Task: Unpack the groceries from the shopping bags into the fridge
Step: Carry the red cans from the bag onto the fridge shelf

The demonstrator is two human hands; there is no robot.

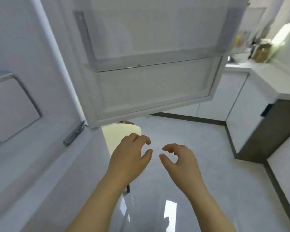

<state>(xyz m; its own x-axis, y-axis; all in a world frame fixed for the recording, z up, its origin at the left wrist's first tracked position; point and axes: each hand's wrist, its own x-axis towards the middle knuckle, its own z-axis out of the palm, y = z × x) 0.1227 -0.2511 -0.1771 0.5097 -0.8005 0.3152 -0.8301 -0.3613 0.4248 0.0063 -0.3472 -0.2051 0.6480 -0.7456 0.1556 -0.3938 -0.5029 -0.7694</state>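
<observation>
Hovering side by side over the glossy pale grey tiled floor [199, 139], both bare hands are empty. The left hand [131, 156] has its fingers loosely curled downward and its thumb spread, grasping nothing. The right hand [179, 158] mirrors it just beside, finger and thumb bent toward each other in a loose ring but apart, also holding nothing. The tall white fridge [23, 47] fills the left side of the view, with a chrome-edged recessed panel [12, 106] on its front. Its white upper door [149, 91] stands swung wide open above and beyond the hands, inner face toward the camera. A clear plastic door shelf [157, 39] runs across that inner face, and nothing can be made out inside it. A grey metal hinge [74, 133] sits at the door's lower corner. Under the left hand, partly hidden by it, lies a pale cream flat thing with a rounded corner [117, 136]; whether it is a seat or a bag cannot be told. On the right, white cabinet fronts with a white countertop [258, 72] run along the wall, and blurred brownish items [262, 51] stand on the countertop, well apart from the hands.
</observation>
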